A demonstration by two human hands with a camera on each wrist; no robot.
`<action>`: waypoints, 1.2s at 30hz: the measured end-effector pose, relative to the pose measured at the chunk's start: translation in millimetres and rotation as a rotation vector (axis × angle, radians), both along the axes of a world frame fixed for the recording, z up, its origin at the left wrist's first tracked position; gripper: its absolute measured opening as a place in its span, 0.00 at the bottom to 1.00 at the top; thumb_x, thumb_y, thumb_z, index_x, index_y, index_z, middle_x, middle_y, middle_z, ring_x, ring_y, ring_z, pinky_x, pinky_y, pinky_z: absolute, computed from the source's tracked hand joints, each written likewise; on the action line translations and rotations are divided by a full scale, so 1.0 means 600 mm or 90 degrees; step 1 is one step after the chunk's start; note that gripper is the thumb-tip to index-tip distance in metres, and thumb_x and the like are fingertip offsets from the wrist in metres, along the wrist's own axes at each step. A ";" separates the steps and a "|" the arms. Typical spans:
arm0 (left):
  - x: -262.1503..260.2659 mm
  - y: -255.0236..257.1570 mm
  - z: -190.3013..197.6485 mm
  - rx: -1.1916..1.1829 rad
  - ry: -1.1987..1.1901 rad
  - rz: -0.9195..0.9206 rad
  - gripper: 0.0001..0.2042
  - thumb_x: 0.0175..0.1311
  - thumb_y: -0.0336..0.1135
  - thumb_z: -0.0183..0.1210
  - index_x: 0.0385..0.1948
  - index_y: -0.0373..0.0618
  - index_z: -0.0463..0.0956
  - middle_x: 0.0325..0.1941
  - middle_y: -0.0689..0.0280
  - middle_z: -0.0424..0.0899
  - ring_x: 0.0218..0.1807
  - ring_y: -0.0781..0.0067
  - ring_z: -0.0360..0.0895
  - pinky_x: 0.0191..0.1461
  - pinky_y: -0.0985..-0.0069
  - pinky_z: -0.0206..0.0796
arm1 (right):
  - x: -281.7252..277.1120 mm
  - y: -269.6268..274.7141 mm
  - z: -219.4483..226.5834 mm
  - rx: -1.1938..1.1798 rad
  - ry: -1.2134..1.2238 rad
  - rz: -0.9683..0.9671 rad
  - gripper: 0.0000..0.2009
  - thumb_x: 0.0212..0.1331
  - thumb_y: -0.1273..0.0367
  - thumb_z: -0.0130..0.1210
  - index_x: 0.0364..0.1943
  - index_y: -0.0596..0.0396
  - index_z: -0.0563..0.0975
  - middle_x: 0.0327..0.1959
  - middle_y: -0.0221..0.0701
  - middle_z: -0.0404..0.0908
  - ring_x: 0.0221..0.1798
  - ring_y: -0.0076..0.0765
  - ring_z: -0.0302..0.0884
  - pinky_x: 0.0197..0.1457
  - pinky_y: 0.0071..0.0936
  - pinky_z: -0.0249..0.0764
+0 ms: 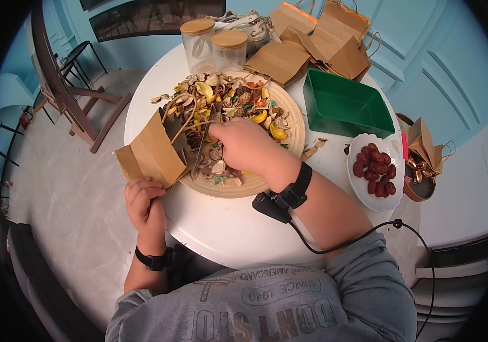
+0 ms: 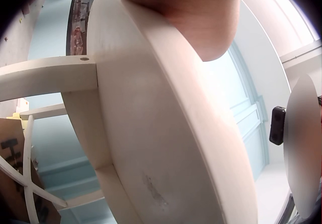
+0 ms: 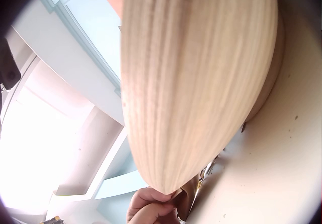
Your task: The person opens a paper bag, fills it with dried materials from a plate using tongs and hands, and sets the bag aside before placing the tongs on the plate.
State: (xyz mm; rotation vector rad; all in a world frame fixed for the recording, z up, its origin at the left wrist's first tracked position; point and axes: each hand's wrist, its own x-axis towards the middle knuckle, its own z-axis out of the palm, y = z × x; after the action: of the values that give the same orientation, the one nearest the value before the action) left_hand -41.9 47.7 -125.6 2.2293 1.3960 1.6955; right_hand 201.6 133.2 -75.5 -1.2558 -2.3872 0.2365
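A brown paper bag (image 1: 152,149) with twisted handles lies tilted, its mouth toward the potpourri (image 1: 221,94) on a round ribbed plate (image 1: 292,114). My left hand (image 1: 144,204) grips the bag's lower end, below the plate's left edge. My right hand (image 1: 247,142) reaches over the plate, fingers curled at a long thin metal tool (image 1: 200,154) that looks like tongs; its lower end is by the bag's mouth. The right wrist view shows the plate's underside (image 3: 196,83) with my left hand (image 3: 151,206) below. In the left wrist view, part of my left hand (image 2: 201,18) overlaps the table edge.
On the white table (image 1: 198,219) stand two lidded jars (image 1: 198,48), a green box (image 1: 349,105) and a white dish (image 1: 392,202) of red dates (image 1: 376,168). Several paper bags (image 1: 329,34) stand behind. A cable (image 1: 341,248) runs from my right wrist.
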 end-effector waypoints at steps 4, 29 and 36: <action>0.000 0.001 0.000 0.002 0.001 0.000 0.09 0.37 0.16 0.48 0.21 0.39 0.74 0.31 0.60 0.80 0.44 0.54 0.74 0.54 0.65 0.67 | 0.000 -0.002 0.004 -0.010 -0.011 -0.005 0.10 0.47 0.78 0.51 0.35 0.55 0.77 0.33 0.40 0.81 0.43 0.52 0.77 0.48 0.45 0.71; 0.002 -0.002 0.000 -0.004 -0.003 0.004 0.09 0.38 0.15 0.48 0.21 0.39 0.74 0.32 0.61 0.80 0.45 0.55 0.74 0.55 0.65 0.66 | 0.001 0.000 -0.002 0.011 0.005 0.006 0.10 0.46 0.79 0.51 0.34 0.55 0.77 0.32 0.40 0.81 0.41 0.52 0.77 0.47 0.46 0.71; -0.001 -0.003 -0.002 -0.014 -0.002 -0.004 0.06 0.42 0.16 0.50 0.21 0.38 0.73 0.33 0.60 0.80 0.46 0.56 0.74 0.58 0.65 0.64 | 0.000 0.000 -0.001 -0.013 -0.002 0.001 0.10 0.46 0.79 0.51 0.34 0.55 0.77 0.32 0.40 0.81 0.41 0.52 0.77 0.47 0.46 0.72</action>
State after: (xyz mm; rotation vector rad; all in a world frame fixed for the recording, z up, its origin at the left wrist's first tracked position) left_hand -42.3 46.0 -126.8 2.2157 1.3991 1.6727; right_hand 201.9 133.4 -75.9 -1.2649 -2.3941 0.2607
